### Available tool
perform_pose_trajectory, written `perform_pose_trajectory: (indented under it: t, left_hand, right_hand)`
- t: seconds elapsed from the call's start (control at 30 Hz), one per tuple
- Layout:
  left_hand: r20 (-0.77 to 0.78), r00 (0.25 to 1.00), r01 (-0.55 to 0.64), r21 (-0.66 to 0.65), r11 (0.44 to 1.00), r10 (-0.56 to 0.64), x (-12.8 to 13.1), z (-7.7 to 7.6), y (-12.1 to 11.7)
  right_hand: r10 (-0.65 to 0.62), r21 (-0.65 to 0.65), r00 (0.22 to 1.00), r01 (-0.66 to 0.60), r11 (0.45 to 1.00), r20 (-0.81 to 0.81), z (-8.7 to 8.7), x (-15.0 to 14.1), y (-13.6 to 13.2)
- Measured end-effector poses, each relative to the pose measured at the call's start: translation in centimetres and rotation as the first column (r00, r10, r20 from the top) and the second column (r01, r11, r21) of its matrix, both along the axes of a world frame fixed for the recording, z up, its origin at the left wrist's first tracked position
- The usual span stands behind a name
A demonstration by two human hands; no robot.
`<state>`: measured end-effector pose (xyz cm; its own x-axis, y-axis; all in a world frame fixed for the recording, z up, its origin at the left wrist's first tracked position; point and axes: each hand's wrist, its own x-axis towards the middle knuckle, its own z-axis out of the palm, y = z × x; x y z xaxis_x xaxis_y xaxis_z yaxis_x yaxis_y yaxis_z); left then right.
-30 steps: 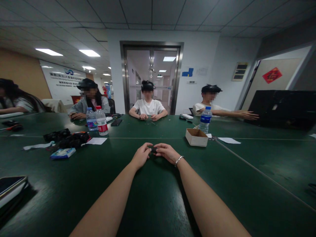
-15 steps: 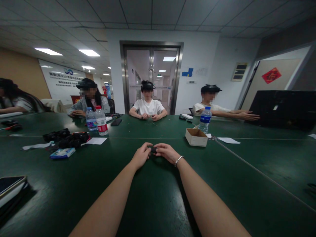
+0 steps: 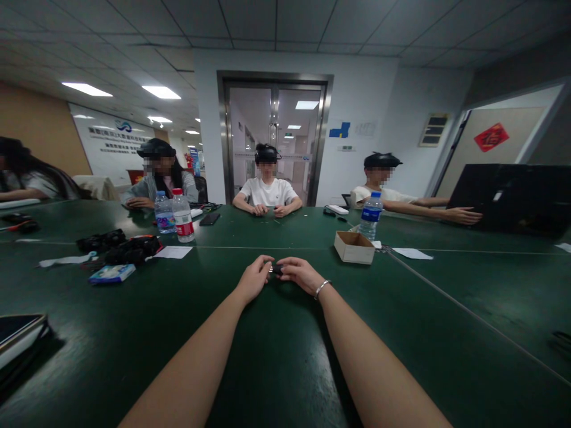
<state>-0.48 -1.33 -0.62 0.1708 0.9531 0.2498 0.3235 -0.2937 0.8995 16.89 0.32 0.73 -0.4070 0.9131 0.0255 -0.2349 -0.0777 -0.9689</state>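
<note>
My left hand [image 3: 253, 276] and my right hand [image 3: 301, 274] rest close together on the dark green table [image 3: 276, 356], both arms stretched forward. Their fingertips pinch a small dark object [image 3: 277, 269] between them. The object is too small to name. A thin bracelet [image 3: 322, 289] circles my right wrist. Both hands have fingers curled inward.
An open cardboard box [image 3: 354, 246] and a water bottle [image 3: 370, 216] stand to the right ahead. Two bottles [image 3: 178, 216], black gear [image 3: 129, 249] and a blue packet [image 3: 111, 273] lie to the left. A phone [image 3: 18, 330] sits at the near left. Several people sit across the table.
My hands stay pinched on the small object, almost still. The person at the far right has reached a hand farther right toward the black laptop.
</note>
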Motion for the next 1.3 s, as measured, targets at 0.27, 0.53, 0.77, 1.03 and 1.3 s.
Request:
perform_pose_trajectory:
  t: [0.27, 0.53, 0.77, 1.03, 1.3]
  left_hand:
    - [-0.001, 1.0, -0.009, 0.015, 1.0, 0.009, 0.0, 0.3, -0.2]
    - [-0.011, 0.999, -0.034, 0.006, 0.999, 0.034, 0.0, 0.1, 0.0]
    - [0.185, 0.982, -0.01, -0.109, 0.994, 0.03, -0.1, 1.0, 0.2]
    - [0.398, 0.917, 0.069, -0.225, 0.972, 0.027, 0.6, 2.6, -0.7]
    - [0.232, 0.97, 0.029, -0.402, 0.915, 0.07, -8.6, 6.1, -10.6]
  right_hand:
    - [0.005, 0.01, 1.0, -0.005, 1.0, -0.019, -0.2, 0.2, 0.2]
    - [0.056, 0.04, 0.998, -0.058, 0.998, 0.039, 0.0, 0.0, 0.0]
    - [0.034, 0.073, 0.998, -0.037, 0.997, 0.052, -0.4, -0.3, 0.3]
    - [0.01, 0.191, 0.981, -0.048, 0.98, 0.193, 0.2, -1.2, 0.0]
    - [-0.025, 0.071, 0.998, 0.02, 0.997, 0.066, 1.0, -0.4, -1.3]
